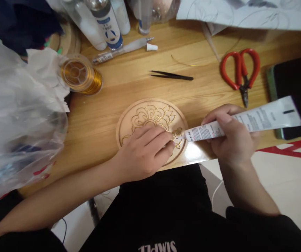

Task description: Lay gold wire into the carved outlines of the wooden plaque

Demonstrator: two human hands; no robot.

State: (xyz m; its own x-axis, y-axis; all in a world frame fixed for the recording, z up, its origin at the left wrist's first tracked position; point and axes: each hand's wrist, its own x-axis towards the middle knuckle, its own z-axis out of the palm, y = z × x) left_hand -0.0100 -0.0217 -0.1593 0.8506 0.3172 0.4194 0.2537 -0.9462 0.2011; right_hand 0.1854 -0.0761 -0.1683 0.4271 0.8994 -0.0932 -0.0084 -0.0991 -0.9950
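A round wooden plaque (126,119) with a raised flower outline in gold wire lies at the table's front edge. Across its lower middle rests my left hand (147,148), palm down with the fingers stretched out, hiding part of the pattern. My right hand (233,140) is closed around a white glue tube (266,117) with small print. The tube's narrow nozzle points left and meets the small gold motif at the plaque's right side, close to my left fingertips. Whether the tip touches the wood I cannot tell.
Behind the plaque lie black tweezers (172,75). Red-handled pliers (241,71) and a dark phone (294,80) are to the right. A gold wire spool (83,75), a pen (121,50), bottles (109,29) and a plastic bag (21,115) stand left and back.
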